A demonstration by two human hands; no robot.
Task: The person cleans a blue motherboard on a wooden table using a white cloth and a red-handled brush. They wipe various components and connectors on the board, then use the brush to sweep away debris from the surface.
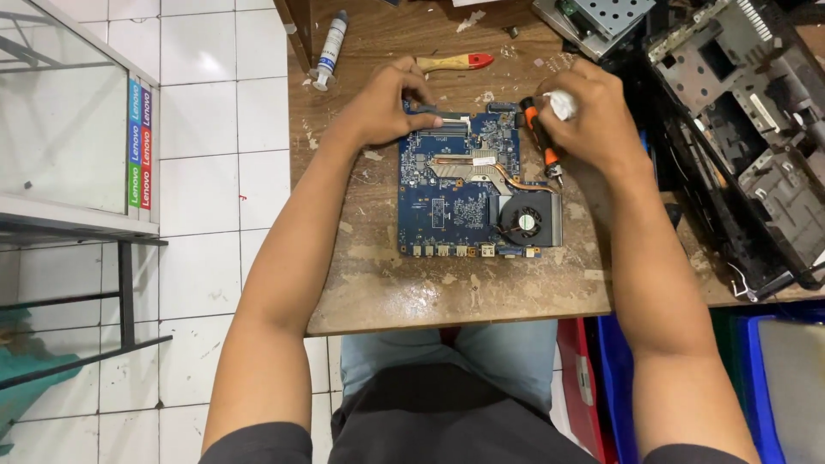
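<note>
Blue laptop motherboard (455, 202) flat on the worn wooden tabletop (387, 283), roughly centred in front of the seated person, connector edge toward the body. One board only, carrying one copper heat pipe (490, 172) and one small black cooling fan (522, 216) at its lower right corner.

Left hand (391, 103) resting over the board's upper left edge, fingers curled down and pressing on it, apparently to keep it from sliding; nothing pinched, grip loosely bent rather than closed around anything.

Right hand (593, 116) at the upper right corner, grip closed around one orange-and-black screwdriver (541, 142), held tilted with its tip pointing down, just beside the board's right edge near the end of the heat pipe. A scrap of white tissue or cloth (563, 105) also tucked in the same fist; what it is exactly, hard to tell.

Beyond the board, farther up the tabletop: one syringe of paste (329, 50) lying near the left edge, and one brush with a pale wooden handle and red end (455, 62), both set back, well apart from the hands.

To the right, one stripped black laptop base shell (756, 146), hollow side up, and one grey metal drive cage (601, 17) at the top edge.

Below the tabletop, blue bins (756, 378) on the right; white tiled floor (206, 172) and a glass cabinet (60, 112) on the left.
</note>
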